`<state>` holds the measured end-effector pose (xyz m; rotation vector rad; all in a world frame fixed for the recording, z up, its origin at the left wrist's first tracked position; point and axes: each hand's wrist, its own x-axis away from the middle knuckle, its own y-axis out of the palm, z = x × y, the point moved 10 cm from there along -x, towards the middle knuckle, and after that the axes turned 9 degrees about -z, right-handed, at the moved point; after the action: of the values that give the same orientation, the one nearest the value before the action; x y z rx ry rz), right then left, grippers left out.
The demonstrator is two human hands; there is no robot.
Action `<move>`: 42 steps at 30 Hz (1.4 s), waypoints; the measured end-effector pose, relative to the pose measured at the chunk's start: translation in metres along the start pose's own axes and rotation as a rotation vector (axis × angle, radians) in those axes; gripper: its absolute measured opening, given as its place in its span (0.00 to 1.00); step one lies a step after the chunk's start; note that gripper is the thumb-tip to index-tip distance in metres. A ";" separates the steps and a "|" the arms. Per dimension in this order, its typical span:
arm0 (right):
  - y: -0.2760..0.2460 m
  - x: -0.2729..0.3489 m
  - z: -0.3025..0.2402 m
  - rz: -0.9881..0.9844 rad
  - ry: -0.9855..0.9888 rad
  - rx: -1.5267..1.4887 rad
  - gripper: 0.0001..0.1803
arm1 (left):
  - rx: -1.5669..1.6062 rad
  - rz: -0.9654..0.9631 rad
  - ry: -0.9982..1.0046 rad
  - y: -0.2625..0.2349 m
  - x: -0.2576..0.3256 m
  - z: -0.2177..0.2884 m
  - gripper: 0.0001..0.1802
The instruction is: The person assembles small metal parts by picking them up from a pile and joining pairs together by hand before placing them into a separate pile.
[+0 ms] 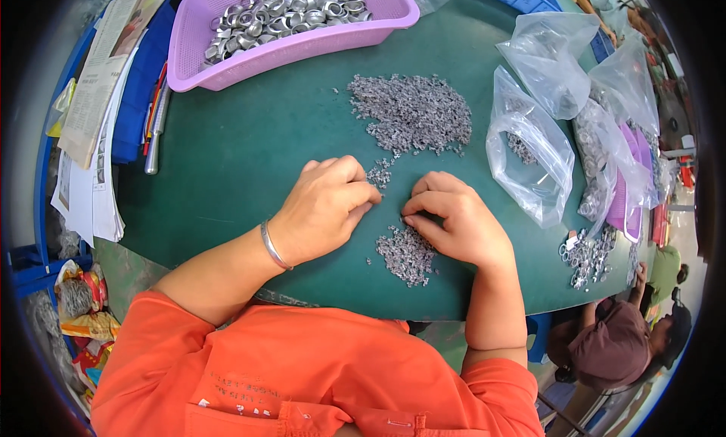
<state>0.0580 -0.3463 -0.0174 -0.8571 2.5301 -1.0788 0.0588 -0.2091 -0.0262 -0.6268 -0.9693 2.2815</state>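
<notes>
Small grey metal pieces, too small to name, lie in a large heap (412, 111) on the green table. A little scatter of the same pieces (380, 172) trails off toward me, and a smaller pile (407, 257) sits nearer my body. My left hand (327, 206), with a silver bangle on the wrist, is closed beside the scatter, its fingertips pinched low over the table. Facing it, my right hand (460, 221) has thumb and forefinger brought together at the upper edge of the small pile. Whatever either pinch holds is too small to make out.
A purple basket (302, 47) of silver metal rings stands far left. Clear plastic bags (529, 146) lie at right, near loose metal parts (588, 255). Papers (98, 127) and a blue bin (140, 96) line the left edge. Another person (612, 346) sits at lower right.
</notes>
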 end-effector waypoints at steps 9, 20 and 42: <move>0.006 -0.013 -0.012 0.133 -0.089 0.062 0.11 | 0.059 0.080 -0.049 -0.007 -0.002 -0.010 0.11; 0.004 -0.011 -0.006 0.100 -0.043 0.012 0.12 | 0.046 0.076 -0.053 -0.009 -0.002 -0.009 0.11; 0.019 -0.014 -0.014 -0.135 -0.103 -0.040 0.08 | 0.022 0.054 -0.100 -0.005 -0.001 -0.010 0.07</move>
<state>0.0547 -0.3195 -0.0209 -1.0789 2.4466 -0.9974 0.0675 -0.2017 -0.0286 -0.5406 -0.9831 2.3877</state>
